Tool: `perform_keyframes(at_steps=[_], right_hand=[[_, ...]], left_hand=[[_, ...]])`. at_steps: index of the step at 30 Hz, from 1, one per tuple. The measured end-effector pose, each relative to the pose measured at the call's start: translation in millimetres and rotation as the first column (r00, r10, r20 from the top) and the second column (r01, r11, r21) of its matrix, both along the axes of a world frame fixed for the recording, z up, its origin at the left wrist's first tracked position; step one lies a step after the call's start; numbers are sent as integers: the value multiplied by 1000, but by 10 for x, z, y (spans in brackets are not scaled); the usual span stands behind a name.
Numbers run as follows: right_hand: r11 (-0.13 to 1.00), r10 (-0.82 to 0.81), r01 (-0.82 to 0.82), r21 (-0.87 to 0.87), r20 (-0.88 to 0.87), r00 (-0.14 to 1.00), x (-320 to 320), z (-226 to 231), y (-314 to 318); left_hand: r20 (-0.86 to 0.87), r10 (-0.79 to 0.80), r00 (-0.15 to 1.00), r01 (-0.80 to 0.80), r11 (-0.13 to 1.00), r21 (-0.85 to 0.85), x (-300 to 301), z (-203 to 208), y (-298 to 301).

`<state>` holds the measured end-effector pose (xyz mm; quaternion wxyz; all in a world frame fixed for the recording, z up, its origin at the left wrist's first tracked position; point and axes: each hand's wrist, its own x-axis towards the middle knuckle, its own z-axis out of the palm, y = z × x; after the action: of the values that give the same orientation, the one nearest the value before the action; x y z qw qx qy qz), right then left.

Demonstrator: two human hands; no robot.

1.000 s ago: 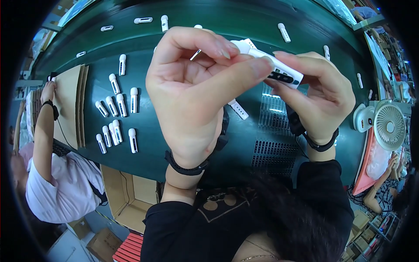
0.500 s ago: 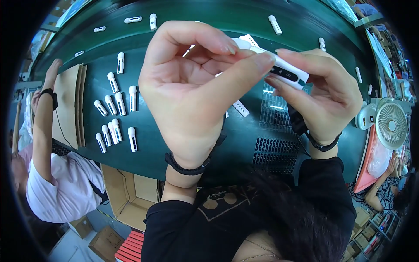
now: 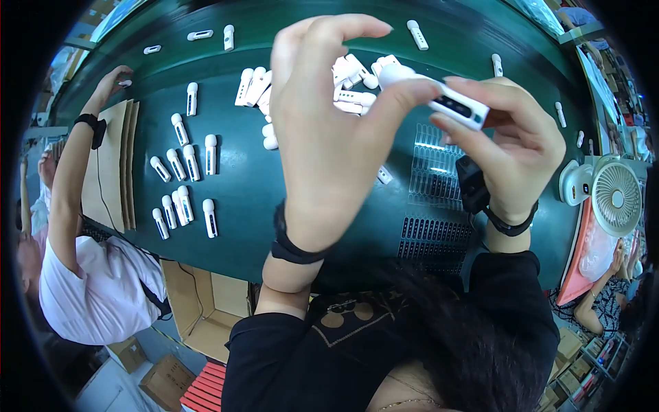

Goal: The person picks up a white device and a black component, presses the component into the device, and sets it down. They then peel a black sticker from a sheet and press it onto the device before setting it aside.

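White device [image 3: 458, 106] — pinched in the right-hand grip [image 3: 520, 147].

Wearer has a black short-sleeved top [image 3: 274, 357] with a tan outlined print [image 3: 353, 328] on its front; fine necklace [image 3: 403, 404] at the neckline. Left wrist [image 3: 312, 225]: broad black strap [image 3: 296, 253]. Right wrist [image 3: 506, 208]: black strap [image 3: 512, 227], boxy black module [image 3: 471, 185] adjoining.

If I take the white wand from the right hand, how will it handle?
The white wand looks stiff: its visible body runs straight. Probably light: the right hand pinches it with thumb and finger. Its smooth shell may be slippery.
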<state>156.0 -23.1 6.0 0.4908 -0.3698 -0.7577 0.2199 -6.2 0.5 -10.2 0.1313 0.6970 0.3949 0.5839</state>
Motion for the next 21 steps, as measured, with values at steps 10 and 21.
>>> perform_keyframes(at_steps=[10, 21], right_hand=[[990, -78, 77, -121, -8, 997, -19, -119, 80], [859, -72, 85, -504, 45, 996, 563, -749, 1113]], left_hand=[[550, -315, 774, 587, 682, -435, 87, -152, 107], [-119, -45, 992, 14, 968, -252, 171, -406, 308]])
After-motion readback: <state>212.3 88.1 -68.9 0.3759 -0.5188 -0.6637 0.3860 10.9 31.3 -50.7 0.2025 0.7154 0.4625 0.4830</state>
